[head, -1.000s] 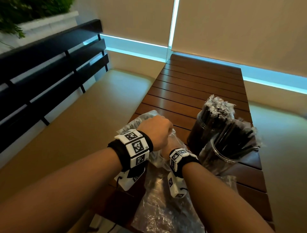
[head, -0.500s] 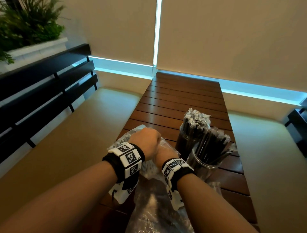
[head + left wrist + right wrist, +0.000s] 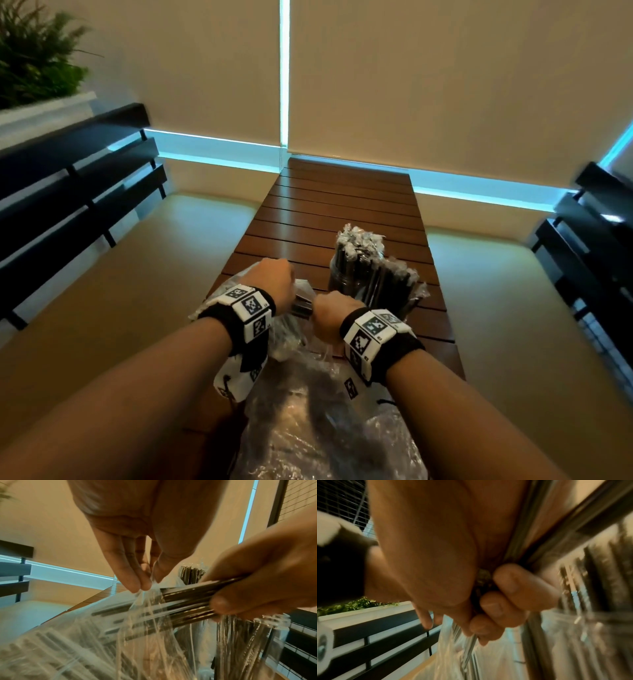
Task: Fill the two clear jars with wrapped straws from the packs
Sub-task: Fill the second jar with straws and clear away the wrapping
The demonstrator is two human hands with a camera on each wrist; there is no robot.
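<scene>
Two clear jars stand on the slatted wooden table (image 3: 342, 205). The far jar (image 3: 356, 270) and the near jar (image 3: 394, 294) are both stuffed with dark wrapped straws. A clear plastic pack (image 3: 236, 291) lies left of them. My left hand (image 3: 274, 284) pinches the pack's film (image 3: 145, 597) between fingertips and thumb. My right hand (image 3: 334, 317) grips a bundle of wrapped straws (image 3: 185, 601) that still reaches into the pack. In the right wrist view the curled fingers (image 3: 505, 585) close round the straws (image 3: 520, 553).
A second crumpled clear pack (image 3: 308, 428) lies at the table's near end, under my forearms. Black slatted bench backs stand at left (image 3: 78, 171) and right (image 3: 596, 222). A planter with greenery (image 3: 30, 65) sits far left. Blinds cover the wall behind.
My hands have drawn apart: the right moved right and up with the straw bundle, the left stays on the pack's film. The head view has tilted upward.
</scene>
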